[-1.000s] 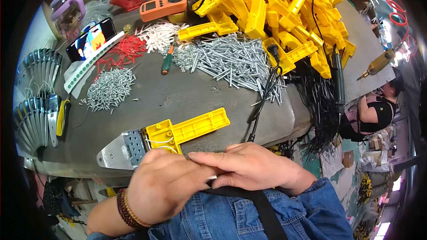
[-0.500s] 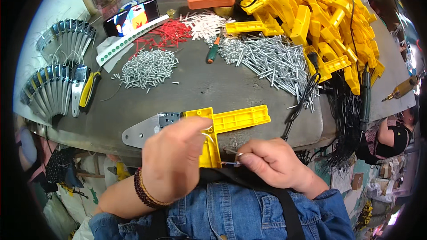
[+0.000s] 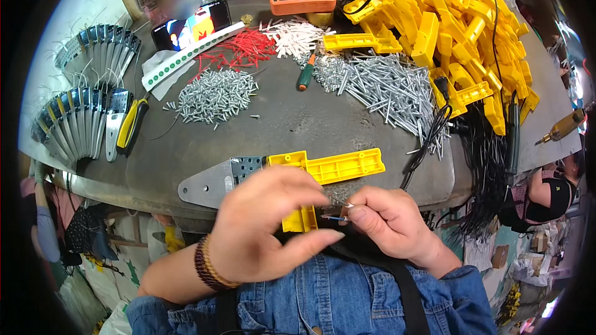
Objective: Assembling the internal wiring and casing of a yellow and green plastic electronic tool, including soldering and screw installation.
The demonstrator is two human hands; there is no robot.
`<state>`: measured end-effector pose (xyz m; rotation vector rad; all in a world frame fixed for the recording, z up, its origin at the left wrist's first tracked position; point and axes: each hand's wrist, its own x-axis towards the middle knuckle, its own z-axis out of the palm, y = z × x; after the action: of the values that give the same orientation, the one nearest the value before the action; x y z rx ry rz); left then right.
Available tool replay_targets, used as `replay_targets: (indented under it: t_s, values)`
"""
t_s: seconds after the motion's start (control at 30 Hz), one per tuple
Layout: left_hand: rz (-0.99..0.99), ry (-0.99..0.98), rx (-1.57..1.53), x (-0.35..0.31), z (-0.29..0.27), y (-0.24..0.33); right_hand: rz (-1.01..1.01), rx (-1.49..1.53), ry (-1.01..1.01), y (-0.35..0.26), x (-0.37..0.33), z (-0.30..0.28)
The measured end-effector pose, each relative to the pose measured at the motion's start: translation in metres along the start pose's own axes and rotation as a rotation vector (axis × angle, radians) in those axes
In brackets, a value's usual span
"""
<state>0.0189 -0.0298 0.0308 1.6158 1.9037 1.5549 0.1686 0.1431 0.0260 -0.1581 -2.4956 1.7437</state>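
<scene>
My left hand [image 3: 264,226] is open, its thumb and fingers spread apart, just over a yellow plastic handle shell [image 3: 347,166]. Part of the shell is hidden behind it. Joined to the shell's left end is a flat, tapered grey metal plate [image 3: 205,187] with a perforated section. To the right, my right hand [image 3: 391,222] is closed, pinching thin wires between thumb and fingers. One wire [image 3: 335,218] looks blue with a pale part, and a bare or whitish end shows above it. The wires' far ends are hidden.
Behind lie piles of short screws [image 3: 214,96], red sleeves [image 3: 248,48], white sleeves [image 3: 295,38], long bolts [image 3: 397,96] and yellow shells [image 3: 428,31]. A green-handled screwdriver [image 3: 305,75] and orange multimeter [image 3: 302,0] are among them. Fanned metal plates [image 3: 77,121] stand left; black cables [image 3: 487,167] hang right.
My left hand has moved right, toward my right hand, and its fingers have spread. My right hand keeps its pinch on the wires. The whole view has shifted slightly.
</scene>
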Motion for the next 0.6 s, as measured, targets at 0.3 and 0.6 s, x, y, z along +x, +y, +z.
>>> replay_targets:
  t_s: [0.3, 0.6]
  values:
    - [-0.126, 0.195, -0.581, -0.015, 0.001, -0.024, 0.017, -0.005, 0.021, 0.0, -0.001, -0.002]
    - [0.117, -0.086, 0.064, -0.011, 0.015, -0.013, 0.004, -0.112, -0.295, -0.008, 0.004, -0.007]
